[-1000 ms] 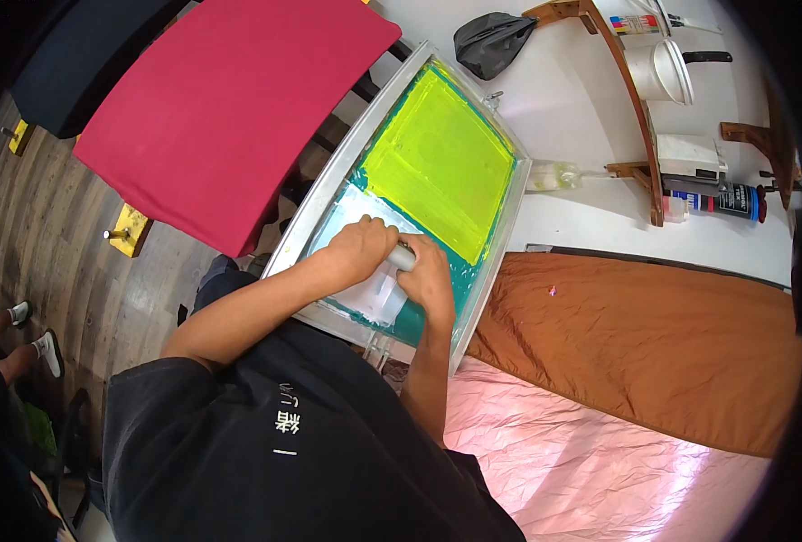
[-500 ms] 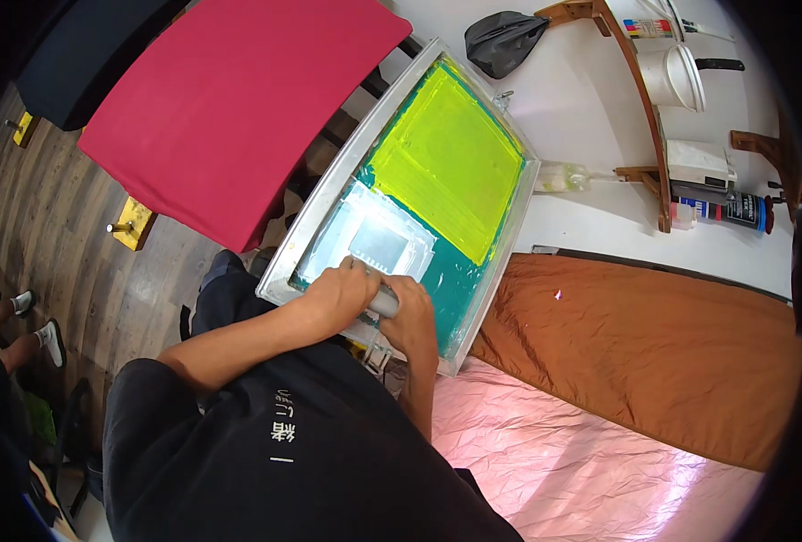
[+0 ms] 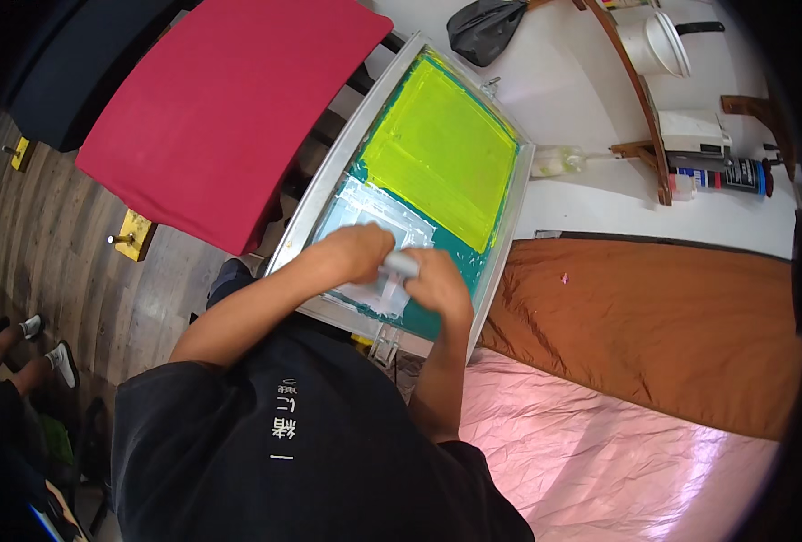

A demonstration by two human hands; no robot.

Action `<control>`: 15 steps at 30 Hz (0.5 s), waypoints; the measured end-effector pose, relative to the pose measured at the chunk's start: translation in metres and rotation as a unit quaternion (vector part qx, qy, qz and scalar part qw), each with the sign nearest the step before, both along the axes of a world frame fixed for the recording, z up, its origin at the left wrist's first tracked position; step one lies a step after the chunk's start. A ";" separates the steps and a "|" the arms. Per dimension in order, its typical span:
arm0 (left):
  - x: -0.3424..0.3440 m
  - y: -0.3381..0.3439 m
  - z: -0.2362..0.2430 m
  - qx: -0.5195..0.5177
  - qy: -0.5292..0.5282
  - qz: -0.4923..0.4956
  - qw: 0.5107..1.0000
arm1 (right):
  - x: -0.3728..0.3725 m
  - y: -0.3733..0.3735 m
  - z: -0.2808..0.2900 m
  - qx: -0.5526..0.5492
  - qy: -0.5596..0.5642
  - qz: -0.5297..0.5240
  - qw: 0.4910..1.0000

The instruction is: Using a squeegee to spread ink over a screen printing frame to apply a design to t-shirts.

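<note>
A screen printing frame [image 3: 509, 212] with a silver metal rim lies slanted ahead of me. Its mesh is green, with a bright yellow-green rectangle [image 3: 441, 149] over the far part and a whitish ink patch [image 3: 371, 206] over the nearer left part. My left hand [image 3: 360, 253] and my right hand [image 3: 440, 280] are both closed round a squeegee [image 3: 402, 264] with a grey handle, held above the white patch. Only the handle between the hands shows; its lower edge is hidden, and motion blurs the hands slightly. A metal clamp [image 3: 384, 343] sits at the frame's near edge.
To the left is a platen covered in red cloth [image 3: 229, 117], with a black one [image 3: 93, 72] beyond it. Brown cloth [image 3: 636, 325] and pink cloth [image 3: 590, 425] spread on the right. A shelf holds a white bucket [image 3: 654, 47]. Another person's feet [image 3: 62, 363] show at far left.
Both hands have moved away from my body across the mesh with the squeegee, from the frame's near edge to over the white patch. The view has shifted slightly.
</note>
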State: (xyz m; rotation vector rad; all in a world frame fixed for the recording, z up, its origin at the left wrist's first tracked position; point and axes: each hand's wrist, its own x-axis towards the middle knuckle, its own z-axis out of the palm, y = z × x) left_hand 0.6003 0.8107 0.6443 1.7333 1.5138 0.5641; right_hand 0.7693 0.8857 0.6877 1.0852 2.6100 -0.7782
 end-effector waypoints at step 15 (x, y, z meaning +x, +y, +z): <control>0.035 -0.067 -0.002 0.055 0.003 -0.014 0.998 | 0.046 -0.077 -0.011 0.071 0.083 -0.010 0.994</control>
